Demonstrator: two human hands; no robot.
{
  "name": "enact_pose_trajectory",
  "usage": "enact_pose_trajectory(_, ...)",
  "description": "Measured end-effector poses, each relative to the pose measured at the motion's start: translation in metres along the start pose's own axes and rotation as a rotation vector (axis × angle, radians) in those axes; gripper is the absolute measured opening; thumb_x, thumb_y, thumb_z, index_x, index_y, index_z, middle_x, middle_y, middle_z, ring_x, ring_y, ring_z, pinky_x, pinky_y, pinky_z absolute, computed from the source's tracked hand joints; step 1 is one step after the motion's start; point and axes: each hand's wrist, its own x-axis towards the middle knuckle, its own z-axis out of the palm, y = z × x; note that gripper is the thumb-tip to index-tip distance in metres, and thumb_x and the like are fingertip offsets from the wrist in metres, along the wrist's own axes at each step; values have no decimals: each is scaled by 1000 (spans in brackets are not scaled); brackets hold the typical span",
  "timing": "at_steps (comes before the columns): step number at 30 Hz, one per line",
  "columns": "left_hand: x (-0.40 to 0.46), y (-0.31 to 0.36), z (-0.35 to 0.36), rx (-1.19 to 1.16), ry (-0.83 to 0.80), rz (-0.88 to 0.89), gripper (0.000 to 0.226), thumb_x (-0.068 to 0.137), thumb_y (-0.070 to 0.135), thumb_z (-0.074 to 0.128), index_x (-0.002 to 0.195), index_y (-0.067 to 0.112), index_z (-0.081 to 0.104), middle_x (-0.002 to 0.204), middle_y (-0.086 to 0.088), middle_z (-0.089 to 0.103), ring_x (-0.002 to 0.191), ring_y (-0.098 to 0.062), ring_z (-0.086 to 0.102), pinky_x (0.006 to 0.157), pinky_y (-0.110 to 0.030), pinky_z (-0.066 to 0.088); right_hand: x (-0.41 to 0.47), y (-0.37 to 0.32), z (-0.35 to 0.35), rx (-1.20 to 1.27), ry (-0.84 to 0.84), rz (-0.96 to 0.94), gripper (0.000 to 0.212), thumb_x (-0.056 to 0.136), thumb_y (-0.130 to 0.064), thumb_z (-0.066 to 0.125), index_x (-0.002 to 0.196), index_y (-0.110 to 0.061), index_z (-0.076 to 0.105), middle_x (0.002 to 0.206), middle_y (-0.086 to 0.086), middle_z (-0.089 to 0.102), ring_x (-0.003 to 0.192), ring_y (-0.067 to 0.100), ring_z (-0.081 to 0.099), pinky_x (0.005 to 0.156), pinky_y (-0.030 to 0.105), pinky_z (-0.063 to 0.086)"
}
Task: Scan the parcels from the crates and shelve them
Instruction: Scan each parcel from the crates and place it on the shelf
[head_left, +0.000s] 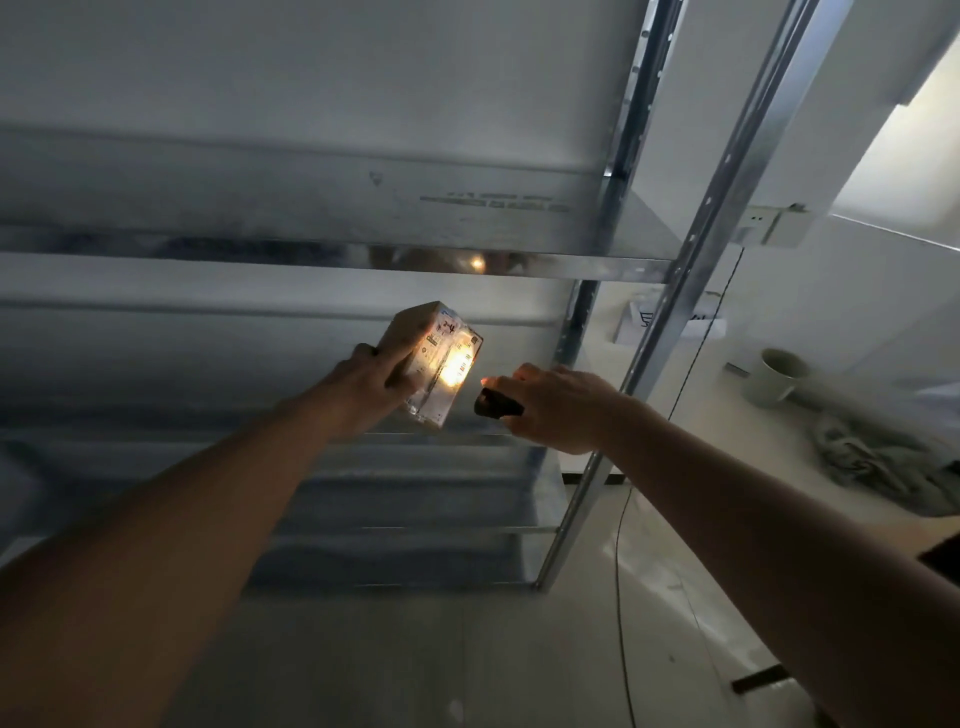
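Here both bare arms are reaching forward and up toward a metal shelf rack (613, 267). The left hand (363, 395) is gripping a small parcel (436, 358), its fingers curling around the box's near side with the thumb lying along the plain cardboard face. The parcel is sitting above and just beyond that hand, tilting so that its labelled face is turning toward the right. The right hand (558, 408) is wrapping closed around a small black scanner (496, 404), whose dark front end is sticking out past the fingers toward the parcel. A warm yellow glow is falling on the label, and the same light is showing as a small reflection on the front edge of the shelf above. The scanner and the parcel are staying near each other without touching. Off to the right, a white mug (776, 376) and a crumpled grey cloth (878, 465) are lying on a pale surface, and a thin dark cable (621, 597) is running down across the floor.
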Motion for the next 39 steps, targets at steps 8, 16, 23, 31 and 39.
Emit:
enact_pose_trajectory(8, -13, 3, -9, 158, 7, -33, 71, 109, 54, 40, 141, 81, -18, 145, -21, 38, 113, -36, 57, 100, -59, 51, -16, -8, -14, -83, -43, -62, 64, 107, -51, 55, 164, -34, 32, 138, 5, 57, 115, 25, 61, 96, 45, 57)
enact_pose_trajectory(16, -21, -4, -16, 189, 22, -10, 71, 110, 53, 37, 140, 81, -21, 145, -21, 39, 106, -34, 59, 95, -56, 55, -28, -22, -26, -150, -82, -61, 60, 106, -48, 58, 161, -32, 38, 129, 4, 60, 106, 21, 60, 91, 42, 58)
enact_pose_trajectory(23, -27, -18, -17, 228, -3, 1, 73, 109, 55, 39, 141, 79, -22, 146, -20, 38, 114, -35, 56, 100, -55, 52, -36, -36, -28, -168, -104, -24, 58, 106, -49, 58, 159, -32, 42, 126, 2, 61, 103, 20, 60, 82, 34, 52)
enact_pose_trajectory(31, -28, -30, -26, 247, -41, 32, 74, 108, 55, 41, 138, 82, -21, 149, -20, 37, 121, -39, 53, 102, -59, 51, -37, -55, -39, -263, -140, 9, 60, 106, -49, 56, 162, -36, 38, 126, 2, 58, 104, 20, 53, 89, 38, 53)
enact_pose_trajectory(39, -26, -42, -34, 261, -84, 39, 74, 108, 56, 41, 137, 82, -21, 151, -21, 37, 121, -41, 54, 102, -59, 51, -30, -71, -36, -331, -114, 23, 60, 106, -49, 57, 162, -37, 38, 126, 3, 58, 111, 24, 57, 94, 42, 53)
